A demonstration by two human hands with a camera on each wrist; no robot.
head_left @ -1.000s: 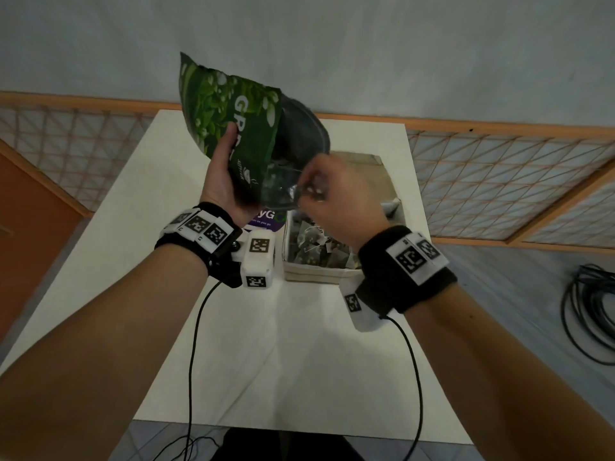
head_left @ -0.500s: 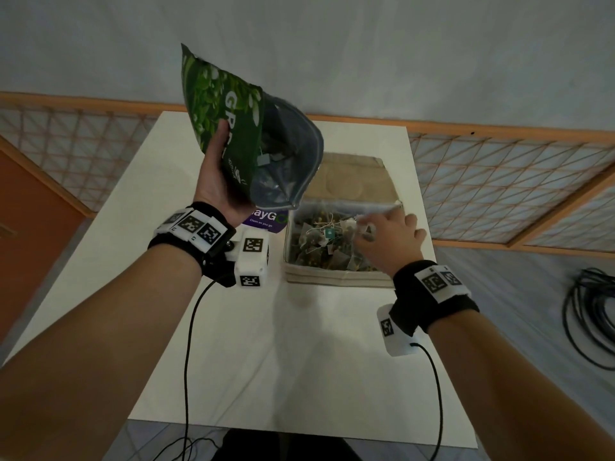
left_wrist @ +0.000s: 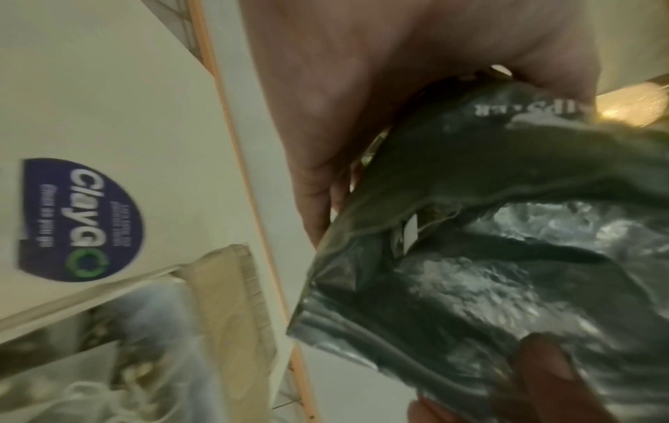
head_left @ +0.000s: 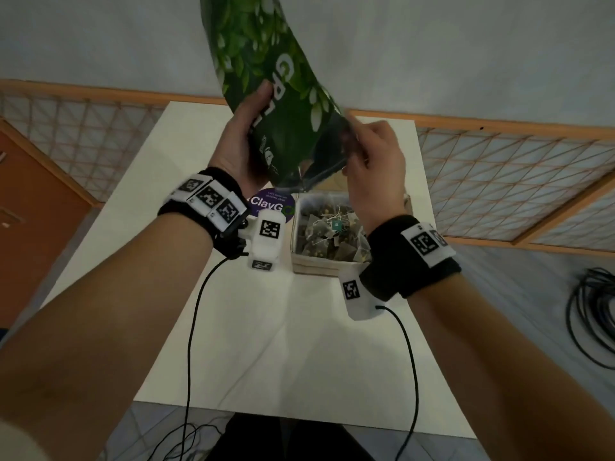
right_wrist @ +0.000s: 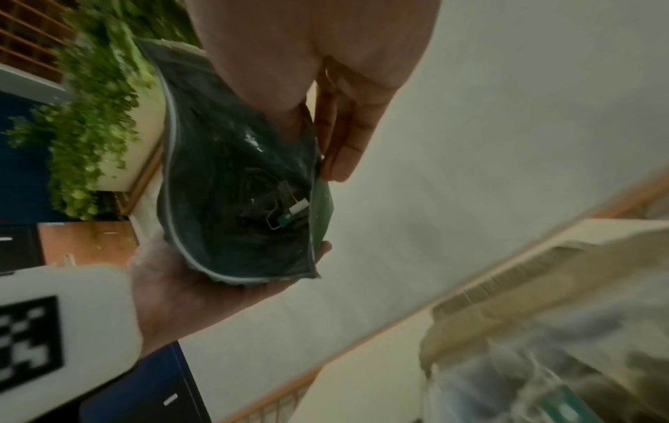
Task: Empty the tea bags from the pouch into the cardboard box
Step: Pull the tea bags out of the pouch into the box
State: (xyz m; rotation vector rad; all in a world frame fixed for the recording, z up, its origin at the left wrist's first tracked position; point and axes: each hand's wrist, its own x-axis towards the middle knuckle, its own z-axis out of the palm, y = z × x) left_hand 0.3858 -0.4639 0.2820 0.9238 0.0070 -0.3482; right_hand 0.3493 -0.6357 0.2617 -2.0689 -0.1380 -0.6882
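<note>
A green leaf-printed pouch [head_left: 266, 81] is held high above the table, its open mouth facing down over the cardboard box [head_left: 319, 266]. My left hand [head_left: 241, 144] grips the pouch's side, thumb across the front. My right hand [head_left: 372, 161] pinches the far rim of the mouth [right_wrist: 315, 160], thumb inside. Deep in the foil-lined pouch a tea bag's tag and string [right_wrist: 289, 214] still show. Several mesh tea bags [head_left: 329, 234] fill the box. In the left wrist view the pouch mouth [left_wrist: 488, 257] hangs beside the box's flap [left_wrist: 231, 286].
The box stands on a white table [head_left: 266, 344], next to a purple round sticker [head_left: 269, 204]. A railing with lattice panels [head_left: 499, 168] runs behind the table. Cables [head_left: 592, 314] lie coiled on the floor at right. Wrist-camera wires trail over the table's near edge.
My right hand left the box and rose to pinch the pouch's mouth. The left hand lifted the pouch higher and turned its mouth further down.
</note>
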